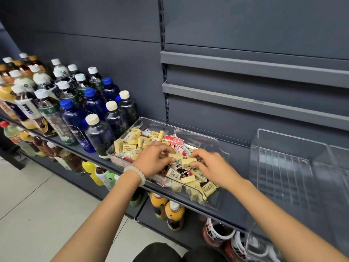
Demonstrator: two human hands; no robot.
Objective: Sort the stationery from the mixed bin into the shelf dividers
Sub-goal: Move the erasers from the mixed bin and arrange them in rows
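Observation:
A clear plastic bin sits on the grey shelf, filled with several small yellow eraser boxes and red and white packets. Both of my hands are inside the bin. My left hand, with a white bead bracelet at the wrist, pinches a yellow eraser box. My right hand pinches another yellow eraser box right beside it. The clear shelf dividers stand to the right of the bin with nothing in them.
Several bottles with white and blue caps crowd the shelf left of the bin. More bottles stand on the lower shelf. Two narrow grey ledges run along the back panel. Pale floor tiles lie at the lower left.

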